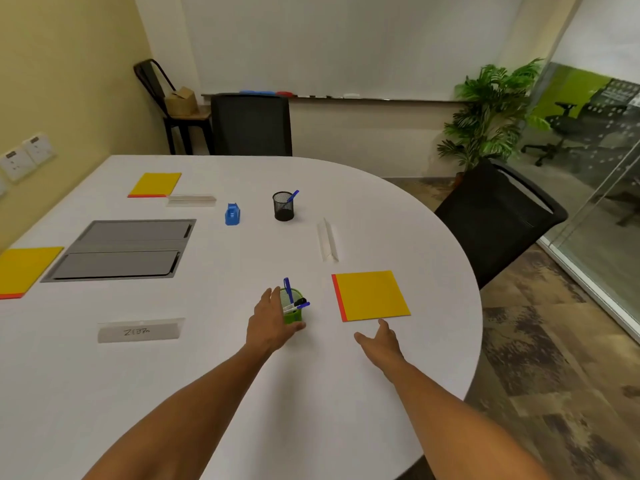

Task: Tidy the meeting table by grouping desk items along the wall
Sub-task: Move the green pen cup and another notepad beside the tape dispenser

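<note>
My left hand (272, 320) wraps around a green mesh pen cup (293, 315) that stands on the white table (214, 368) and holds several pens. My right hand (379, 339) reaches forward with straight fingers, just short of the near edge of a yellow folder (372, 295). Farther off stand a black mesh pen cup (283, 206) with a blue pen and a blue stapler-like item (232, 214). Two more yellow folders lie near the left wall, one at the far side (156, 184) and one at the left edge (24, 270).
Clear name stands sit on the table: one marked "ZEBRA" (139, 330), one near the far folder (191, 200), one lying right of centre (327, 240). A grey cable hatch (121, 251) is set in the table. Black chairs stand at the far side (251, 124) and the right (498, 220).
</note>
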Demonstrator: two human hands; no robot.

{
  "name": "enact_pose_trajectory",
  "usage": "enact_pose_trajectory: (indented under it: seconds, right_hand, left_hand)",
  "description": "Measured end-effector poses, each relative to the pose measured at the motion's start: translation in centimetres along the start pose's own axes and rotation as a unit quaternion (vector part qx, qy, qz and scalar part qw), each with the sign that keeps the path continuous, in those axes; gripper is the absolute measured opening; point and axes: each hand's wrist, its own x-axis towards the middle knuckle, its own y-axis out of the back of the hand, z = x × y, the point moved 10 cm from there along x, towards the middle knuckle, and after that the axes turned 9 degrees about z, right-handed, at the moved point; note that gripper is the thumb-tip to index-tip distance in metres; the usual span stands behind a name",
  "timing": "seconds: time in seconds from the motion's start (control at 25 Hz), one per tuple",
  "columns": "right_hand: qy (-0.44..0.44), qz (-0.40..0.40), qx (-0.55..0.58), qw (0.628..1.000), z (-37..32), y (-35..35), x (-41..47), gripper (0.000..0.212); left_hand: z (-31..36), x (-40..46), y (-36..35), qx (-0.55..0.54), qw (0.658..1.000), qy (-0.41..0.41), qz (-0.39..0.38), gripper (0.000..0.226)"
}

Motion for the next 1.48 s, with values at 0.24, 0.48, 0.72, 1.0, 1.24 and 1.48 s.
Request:
enact_pose_trajectory:
  seconds: [0.24, 0.48, 0.72, 1.0, 1.24, 1.48]
  right_hand:
    - [-0.032, 0.002, -0.054, 0.998, 0.5, -2.0, 6.4, 0.089]
    - [-0.058, 0.024, -0.138, 0.988, 1.4, -1.6, 14.4, 0.097]
    - [0.159, -0.07, -0.338, 0.925, -2.0, -3.9, 21.8, 0.093]
    - [0.492, -0.165, -0.521, 0.677, -9.9, -11.1, 21.1, 0.082]
    - [0.61, -0.166, -0.586, 0.507, -11.8, -14.6, 20.2, 0.053]
    - [0.61, -0.143, -0.636, 0.45, -12.0, -14.7, 21.5, 0.088]
  left_hand:
    - [-2.0, 4.2, -4.5, 0.007, 0.999, 0.034, -0.025, 0.106]
    - [-3.4, 7.1, -7.7, 0.049, 0.996, 0.074, -0.016, 0.121]
    - [-4.4, 8.5, -9.2, 0.092, 0.992, 0.081, -0.017, 0.115]
    - [-4.1, 8.0, -8.4, 0.076, 0.991, 0.11, 0.025, 0.102]
    - [-4.6, 7.7, -5.6, 0.064, 0.986, 0.139, 0.069, 0.097]
    - [-6.2, 6.1, -3.3, 0.067, 0.975, 0.187, 0.098, 0.1]
